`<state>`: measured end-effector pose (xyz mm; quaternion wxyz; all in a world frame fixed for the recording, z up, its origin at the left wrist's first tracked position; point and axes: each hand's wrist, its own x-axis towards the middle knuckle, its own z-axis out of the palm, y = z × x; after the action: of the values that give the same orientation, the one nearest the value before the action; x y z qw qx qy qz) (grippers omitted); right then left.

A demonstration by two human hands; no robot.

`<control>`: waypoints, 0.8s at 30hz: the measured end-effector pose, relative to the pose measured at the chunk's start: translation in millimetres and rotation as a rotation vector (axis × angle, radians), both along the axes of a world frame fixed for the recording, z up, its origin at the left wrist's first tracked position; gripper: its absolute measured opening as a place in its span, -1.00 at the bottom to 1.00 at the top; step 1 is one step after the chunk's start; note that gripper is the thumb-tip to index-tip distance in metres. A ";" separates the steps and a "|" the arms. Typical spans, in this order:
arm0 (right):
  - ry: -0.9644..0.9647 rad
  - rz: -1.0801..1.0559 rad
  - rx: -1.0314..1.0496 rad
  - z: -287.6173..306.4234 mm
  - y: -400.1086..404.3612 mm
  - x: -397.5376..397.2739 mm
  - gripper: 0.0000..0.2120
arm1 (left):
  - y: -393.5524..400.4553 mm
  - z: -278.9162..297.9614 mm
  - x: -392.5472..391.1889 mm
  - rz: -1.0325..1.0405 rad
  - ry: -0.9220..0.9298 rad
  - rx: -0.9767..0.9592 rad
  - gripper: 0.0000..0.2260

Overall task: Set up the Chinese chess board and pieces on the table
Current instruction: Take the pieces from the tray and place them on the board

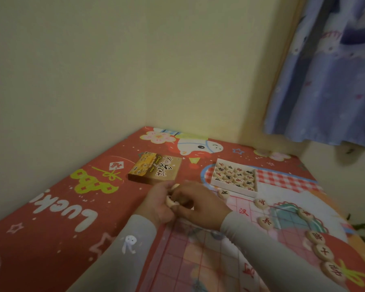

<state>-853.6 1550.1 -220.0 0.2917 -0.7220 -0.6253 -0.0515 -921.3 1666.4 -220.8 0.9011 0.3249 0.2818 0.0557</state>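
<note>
Chess board: thin translucent sheet with a red grid, spread on the red patterned tablecloth, running beneath both grey sleeves. Loose wooden pieces line its right side. Left hand and right hand meet at the board's far left edge, fingers closed together on several stacked pieces. Beyond: box lid left, white tray of pieces right.
</note>
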 end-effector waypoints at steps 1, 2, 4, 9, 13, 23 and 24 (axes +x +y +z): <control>0.015 -0.003 -0.017 0.7 -2.7 -0.8 -0.84 | -2.9 -0.4 1.2 -0.006 0.004 0.017 -0.67; 0.024 -0.009 -0.028 1.5 -5.6 -1.2 -0.85 | -5.7 -0.2 1.6 -0.007 0.005 0.019 -0.67; 0.065 -0.018 -0.060 2.3 -10.1 -2.2 -0.84 | -7.6 -1.9 3.2 0.001 -0.002 0.002 -0.67; 0.344 -0.124 0.016 -0.6 -18.1 0.6 -0.85 | -6.2 -3.0 4.4 0.010 0.001 -0.009 -0.69; 0.504 -0.242 0.121 -1.6 -21.4 23.2 -0.89 | 6.7 -4.1 0.1 0.098 -0.034 -0.094 -0.80; 0.422 -0.477 -0.008 -23.9 -7.9 68.3 -0.94 | 40.2 -12.5 -6.8 0.166 -0.081 -0.090 -0.77; 0.407 -0.487 -0.032 -26.5 -3.4 69.6 -0.91 | 43.9 -14.2 -6.7 0.171 -0.081 -0.095 -0.77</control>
<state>-784.0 1546.7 -246.5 0.3783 -0.8504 -0.3639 0.0356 -928.1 1710.3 -235.0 0.9181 0.2538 0.2742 0.1321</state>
